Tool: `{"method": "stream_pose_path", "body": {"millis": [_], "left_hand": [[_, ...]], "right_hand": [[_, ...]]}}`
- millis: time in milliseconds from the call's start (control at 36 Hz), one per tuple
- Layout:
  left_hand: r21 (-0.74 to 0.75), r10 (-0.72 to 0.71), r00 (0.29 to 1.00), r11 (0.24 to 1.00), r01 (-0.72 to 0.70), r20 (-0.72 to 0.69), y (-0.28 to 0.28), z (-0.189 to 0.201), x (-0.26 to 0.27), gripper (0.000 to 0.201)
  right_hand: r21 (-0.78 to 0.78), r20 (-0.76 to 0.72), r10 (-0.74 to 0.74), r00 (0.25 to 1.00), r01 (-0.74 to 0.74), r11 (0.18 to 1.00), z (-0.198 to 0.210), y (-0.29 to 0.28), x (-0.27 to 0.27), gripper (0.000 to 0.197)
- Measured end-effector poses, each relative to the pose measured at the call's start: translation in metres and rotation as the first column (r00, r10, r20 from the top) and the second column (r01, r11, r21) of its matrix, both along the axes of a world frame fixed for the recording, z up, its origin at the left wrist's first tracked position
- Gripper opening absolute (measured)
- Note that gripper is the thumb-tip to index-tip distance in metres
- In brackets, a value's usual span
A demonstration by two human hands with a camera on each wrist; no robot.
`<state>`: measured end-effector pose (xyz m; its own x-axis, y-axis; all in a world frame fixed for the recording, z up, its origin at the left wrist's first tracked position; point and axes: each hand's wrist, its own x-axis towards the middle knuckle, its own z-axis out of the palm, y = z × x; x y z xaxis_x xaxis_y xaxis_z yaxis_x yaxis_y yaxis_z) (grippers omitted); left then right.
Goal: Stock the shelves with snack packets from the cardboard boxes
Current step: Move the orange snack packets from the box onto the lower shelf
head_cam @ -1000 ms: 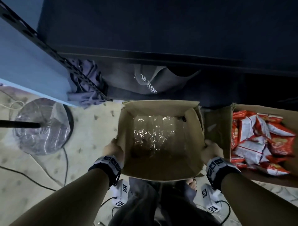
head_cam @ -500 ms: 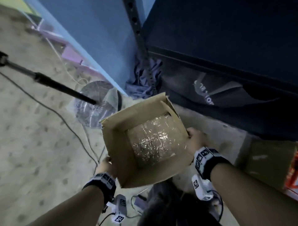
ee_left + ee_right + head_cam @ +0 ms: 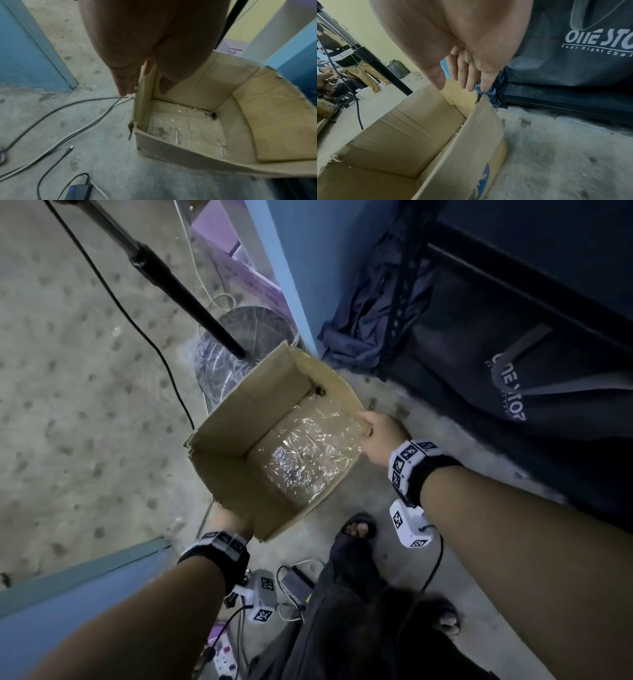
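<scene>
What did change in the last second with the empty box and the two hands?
The empty box was carried away from the second box of red snack packets, which is now out of view, toward the round stand base, and it has turned. No grip changed: the left hand and right hand still hold opposite walls. The box still holds only the shiny film on its bottom.
</scene>
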<state>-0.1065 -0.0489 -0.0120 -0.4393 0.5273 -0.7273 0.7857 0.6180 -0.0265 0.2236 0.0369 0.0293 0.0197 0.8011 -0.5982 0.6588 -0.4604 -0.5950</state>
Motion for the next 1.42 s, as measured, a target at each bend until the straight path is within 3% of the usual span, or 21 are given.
{"method": "stream_pose_path", "body": {"millis": [28,139,306,472,583,722,806,944,1028,1167,1417], "left_hand": [[0.002,-0.031,0.999,1.000,0.031,-0.031,0.002,0.004,0.005,0.020],[0.088,0.084,0.990,0.993,-0.074,-0.111,0.013,0.022,0.040,0.073],[0.131,-0.139,0.973,0.985,0.116,0.184,0.040,0.047,0.117,0.048],[0.136,-0.324,0.894,0.946,0.296,0.308,0.049,0.077,0.193,0.028],[0.135,-0.469,0.807,0.882,0.452,0.360,0.042,0.084,0.238,0.025],[0.135,-0.629,0.629,0.748,0.650,0.457,0.016,0.095,0.295,0.028],[0.126,-0.630,0.602,0.735,0.666,0.492,-0.006,0.096,0.324,0.014],[0.160,-0.656,0.514,0.689,0.707,0.553,-0.053,0.092,0.371,0.020],[0.178,-0.661,0.468,0.669,0.722,0.587,-0.085,0.091,0.400,0.014],[0.207,-0.728,0.368,0.567,0.797,0.578,-0.139,0.091,0.450,0.034],[0.190,-0.793,0.284,0.443,0.876,0.538,-0.225,0.082,0.535,0.053]], "right_hand": [[-0.002,-0.007,-0.016,1.000,0.016,1.000,0.002,-0.004,0.002,0.055],[-0.033,0.003,-0.100,0.995,0.100,0.994,0.009,-0.029,0.020,0.044],[-0.136,0.064,-0.243,0.968,0.250,0.959,0.030,-0.078,0.075,0.037],[-0.199,0.151,-0.459,0.875,0.482,0.853,0.053,-0.132,0.133,0.031],[-0.242,0.166,-0.564,0.809,0.588,0.772,0.070,-0.173,0.161,0.032],[-0.220,0.162,-0.723,0.671,0.739,0.637,0.072,-0.235,0.187,0.032],[-0.180,0.196,-0.791,0.580,0.814,0.552,0.086,-0.270,0.198,0.033],[-0.087,0.209,-0.892,0.401,0.916,0.391,0.078,-0.331,0.215,0.030],[-0.035,0.244,-0.912,0.331,0.943,0.332,0.079,-0.367,0.231,0.022],[0.035,0.293,-0.934,0.203,0.974,0.223,0.078,-0.430,0.262,0.027],[0.096,0.370,-0.924,0.102,0.984,0.147,0.059,-0.537,0.315,0.033]]}}
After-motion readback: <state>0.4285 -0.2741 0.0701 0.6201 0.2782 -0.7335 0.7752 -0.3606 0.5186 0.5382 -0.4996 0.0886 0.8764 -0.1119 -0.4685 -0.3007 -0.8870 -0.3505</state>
